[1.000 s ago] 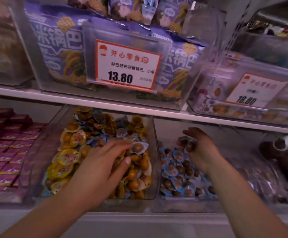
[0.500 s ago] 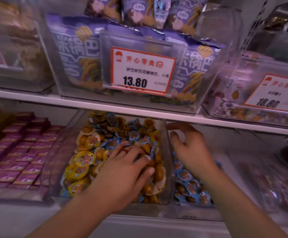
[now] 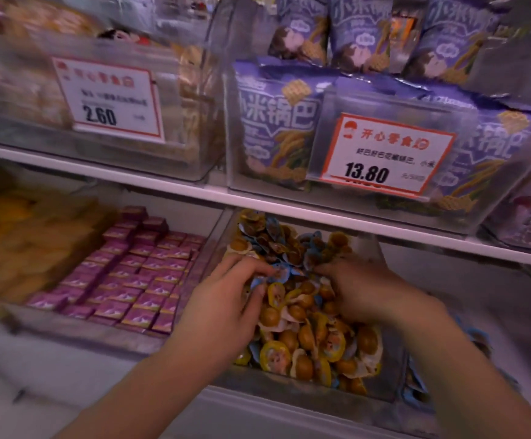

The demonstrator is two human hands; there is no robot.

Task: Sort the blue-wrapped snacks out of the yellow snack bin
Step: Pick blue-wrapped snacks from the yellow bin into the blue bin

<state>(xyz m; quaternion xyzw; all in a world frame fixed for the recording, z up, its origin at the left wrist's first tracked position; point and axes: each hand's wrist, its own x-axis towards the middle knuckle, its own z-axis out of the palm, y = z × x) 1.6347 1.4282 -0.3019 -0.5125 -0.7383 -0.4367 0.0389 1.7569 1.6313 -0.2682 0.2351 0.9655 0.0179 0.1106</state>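
Left forearm: seen rising from the bottom edge of the view toward the lower shelf [image 3: 68, 359].
Left hand [image 3: 223, 308]: laid on the left part of the pile in the yellow snack bin [image 3: 305, 386], its fingers curled round blue-wrapped snacks [image 3: 277, 274] at the middle of the heap.
Right hand [image 3: 362, 293]: set on the right part of the same pile, fingers curled into the snacks; blue wrappers are seen at the fingertips, but whether one is actually pinched cannot be told.
Yellow snack bin: a clear bin placed on the lower shelf, at its front edge, filled with yellow-wrapped snacks [image 3: 330, 346] toward the front and mixed blue and yellow ones toward the back.
Right neighbour: more blue wrappers [image 3: 416, 381] are glimpsed just beside the bin's right wall, blurred.
Left neighbour: a clear bin of purple packets [image 3: 137, 277] in rows, just beside the yellow snack bin.
Far left: a blurred heap of yellow goods [image 3: 20, 242].
Upper shelf: purple snack bags [image 3: 277, 122] are stood in a clear bin behind a price tag reading 13.80 [image 3: 384, 153]; to the left, a tag reading 2.60 [image 3: 109, 96] is fixed on another bin.
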